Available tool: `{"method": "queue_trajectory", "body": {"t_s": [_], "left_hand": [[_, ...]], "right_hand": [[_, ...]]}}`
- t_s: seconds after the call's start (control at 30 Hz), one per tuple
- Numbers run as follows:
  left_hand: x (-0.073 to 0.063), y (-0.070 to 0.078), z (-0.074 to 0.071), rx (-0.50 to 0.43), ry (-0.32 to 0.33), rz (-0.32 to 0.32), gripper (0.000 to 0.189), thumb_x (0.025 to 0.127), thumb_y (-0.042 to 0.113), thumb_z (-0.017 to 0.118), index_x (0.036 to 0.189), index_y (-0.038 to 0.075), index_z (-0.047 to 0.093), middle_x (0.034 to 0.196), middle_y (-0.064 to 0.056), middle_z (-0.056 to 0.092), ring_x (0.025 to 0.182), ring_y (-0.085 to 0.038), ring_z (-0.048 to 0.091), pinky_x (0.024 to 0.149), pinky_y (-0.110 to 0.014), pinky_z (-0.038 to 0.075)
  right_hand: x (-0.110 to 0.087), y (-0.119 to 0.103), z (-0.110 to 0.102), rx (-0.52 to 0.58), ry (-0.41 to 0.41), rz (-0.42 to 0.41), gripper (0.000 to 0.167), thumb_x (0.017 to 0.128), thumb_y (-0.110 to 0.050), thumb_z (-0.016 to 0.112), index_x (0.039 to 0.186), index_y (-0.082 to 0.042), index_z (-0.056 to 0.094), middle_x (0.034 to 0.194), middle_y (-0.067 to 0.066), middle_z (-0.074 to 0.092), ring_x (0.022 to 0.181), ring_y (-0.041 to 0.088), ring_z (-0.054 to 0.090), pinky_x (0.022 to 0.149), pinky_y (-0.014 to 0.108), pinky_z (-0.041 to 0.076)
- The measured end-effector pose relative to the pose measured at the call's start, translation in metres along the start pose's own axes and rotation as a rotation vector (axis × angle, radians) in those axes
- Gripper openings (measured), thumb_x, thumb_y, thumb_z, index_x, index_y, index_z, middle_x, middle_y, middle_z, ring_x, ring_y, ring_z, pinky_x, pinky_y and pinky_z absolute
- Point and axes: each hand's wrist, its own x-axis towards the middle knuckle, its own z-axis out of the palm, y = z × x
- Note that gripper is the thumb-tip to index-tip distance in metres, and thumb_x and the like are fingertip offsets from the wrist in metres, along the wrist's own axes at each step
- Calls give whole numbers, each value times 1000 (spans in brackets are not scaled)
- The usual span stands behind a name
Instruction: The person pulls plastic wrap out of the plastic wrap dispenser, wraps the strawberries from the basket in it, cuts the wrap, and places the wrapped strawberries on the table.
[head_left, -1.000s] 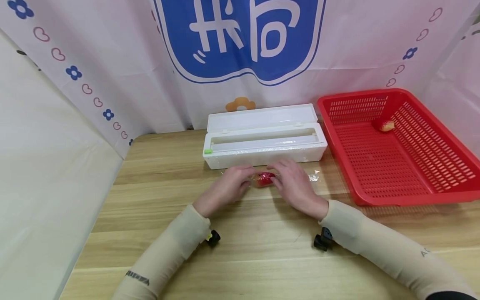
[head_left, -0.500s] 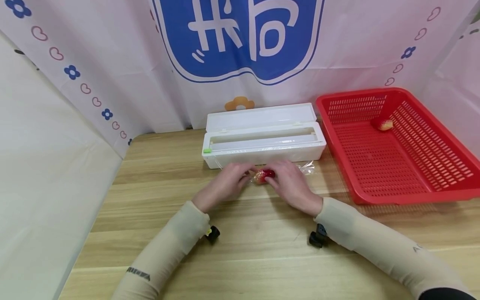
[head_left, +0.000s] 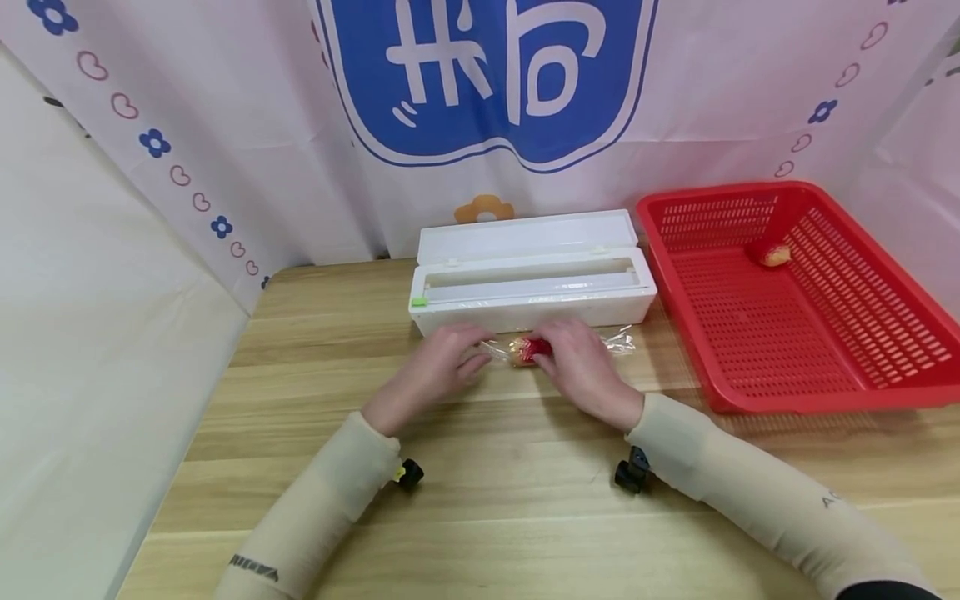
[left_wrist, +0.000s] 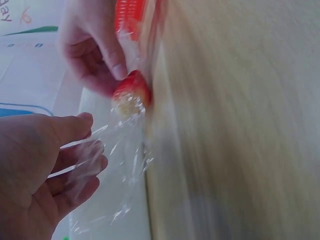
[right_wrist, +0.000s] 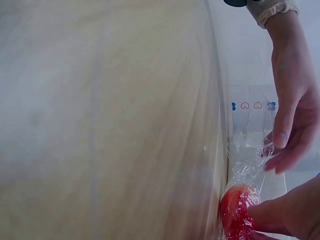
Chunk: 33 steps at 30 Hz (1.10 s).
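Note:
A small red-and-yellow fruit-like piece (head_left: 521, 351) lies wrapped in clear cling film, just in front of the white cling film box. My right hand (head_left: 581, 362) pinches its red end between thumb and fingers, partly covering it. Loose film (left_wrist: 120, 155) trails from the yellow end toward my left hand (left_wrist: 47, 167). There the thumb and bent fingers stand apart, and the film lies against the fingers. Another tail of film (head_left: 618, 342) sticks out beyond my right hand. The right wrist view shows the wrapped piece (right_wrist: 236, 207) close up, its film crinkled.
The white cling film box (head_left: 532, 312) stands at the back with its lid raised and a roll inside. To the right is a red plastic basket (head_left: 795, 396) holding another red-and-yellow piece (head_left: 775, 255). A printed cloth (head_left: 285, 167) hangs behind the wooden table (head_left: 525, 500).
My left hand has drawn away to the left from the wrapped piece, baring the film at its yellow end. My right hand keeps its hold on the piece.

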Motion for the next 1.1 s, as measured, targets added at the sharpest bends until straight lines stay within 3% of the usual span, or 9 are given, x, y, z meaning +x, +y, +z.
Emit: {"method": "queue_trajectory", "body": {"t_s": [0.33, 0.53, 0.83, 1.1], "left_hand": [[-22, -18, -24, 145, 261, -100, 31, 90, 7, 69, 120, -1, 68, 110, -17, 68, 103, -33, 64, 94, -45, 54], [-28, -26, -29, 203, 227, -194, 37, 94, 13, 65, 130, 2, 63, 121, -17, 63, 114, -35, 59, 102, -47, 50], [-28, -31, -24, 224, 211, -215, 42, 96, 19, 65, 136, 8, 59, 126, -15, 59, 119, -34, 54, 101, -48, 50], [-28, -33, -21, 254, 186, -225, 42, 97, 24, 63, 135, 7, 60, 130, -15, 58, 121, -34, 52, 101, -47, 50]], "right_hand": [[3, 0, -1, -10, -26, 14, 29, 82, -10, 78, 110, -9, 72, 109, 8, 73, 108, 29, 64, 101, 45, 50], [4, 0, -3, 4, -32, 26, 26, 82, -9, 78, 108, -8, 73, 107, 9, 73, 106, 30, 64, 100, 45, 51], [6, 0, -2, -7, -22, 22, 23, 83, -9, 78, 105, -7, 74, 104, 10, 73, 105, 30, 63, 97, 46, 51], [6, -1, -4, -7, -34, 39, 23, 83, -10, 77, 105, -8, 74, 105, 10, 73, 105, 30, 63, 97, 46, 51]]}}
